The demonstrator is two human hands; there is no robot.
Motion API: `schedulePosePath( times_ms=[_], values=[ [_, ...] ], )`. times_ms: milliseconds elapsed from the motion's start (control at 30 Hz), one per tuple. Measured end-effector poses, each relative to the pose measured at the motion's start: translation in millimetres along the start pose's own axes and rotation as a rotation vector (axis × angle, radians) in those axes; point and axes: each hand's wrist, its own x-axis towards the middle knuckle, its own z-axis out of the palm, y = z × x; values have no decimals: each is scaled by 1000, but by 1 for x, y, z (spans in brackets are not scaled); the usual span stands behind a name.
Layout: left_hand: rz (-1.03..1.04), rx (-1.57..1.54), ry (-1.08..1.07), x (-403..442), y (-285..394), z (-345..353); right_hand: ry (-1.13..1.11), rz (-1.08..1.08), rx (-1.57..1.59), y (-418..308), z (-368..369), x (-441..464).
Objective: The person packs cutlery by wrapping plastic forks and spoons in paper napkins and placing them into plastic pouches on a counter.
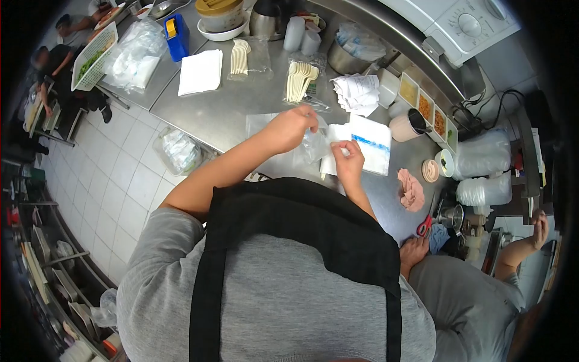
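My left hand is over the steel counter with its fingers curled at the top of a clear plastic bag. Close to its right, my right hand pinches something white, perhaps a folded napkin; what exactly lies between the fingertips is too small to tell. A stack of white napkins with a blue-printed band lies just beyond my right hand. Cream plastic spoons rest in an open bag farther back. Beside them are crumpled printed papers.
More spoons, a white napkin stack and a blue tape dispenser stand at the back left. On the right are a cup, a pink cloth and red scissors. A co-worker's hand rests near the counter edge.
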Motion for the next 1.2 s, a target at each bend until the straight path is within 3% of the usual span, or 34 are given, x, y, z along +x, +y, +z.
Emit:
schedulePosePath(
  times_ms=[67, 167, 267, 367, 500, 667, 800, 900, 1033, 1200],
  values=[
    [-30, 60, 38, 1, 1, 7, 19, -92, -77, -7, -10, 4],
    [-300, 66, -210, 7, 29, -8, 31, -37, -93, -34, -42, 5],
    [-296, 81, -171, 9, 25, 4, 24, -109, -113, -79, -66, -1],
    [-177, 120, -111, 13, 36, 3, -32, -249, -106, -116, -71, -12],
    [-106, 159, -55, 17, 48, 4, -320, -276, -130, -117, -66, -20],
    [72, 184, 41, 10, 56, 17, -293, -213, -91, -121, -67, -20],
    [49, 189, -27, 7, 54, 26, -410, -183, -277, -90, -62, -14],
    [59, 225, -144, 5, 55, 32, -367, -144, -348, -63, -54, -16],
    [96, 103, -126, 4, 59, 30, -348, 90, -52, -66, -43, -13],
    [227, 17, -150, 4, 67, 21, -302, 153, 396, -25, -18, -4]
  ],
)
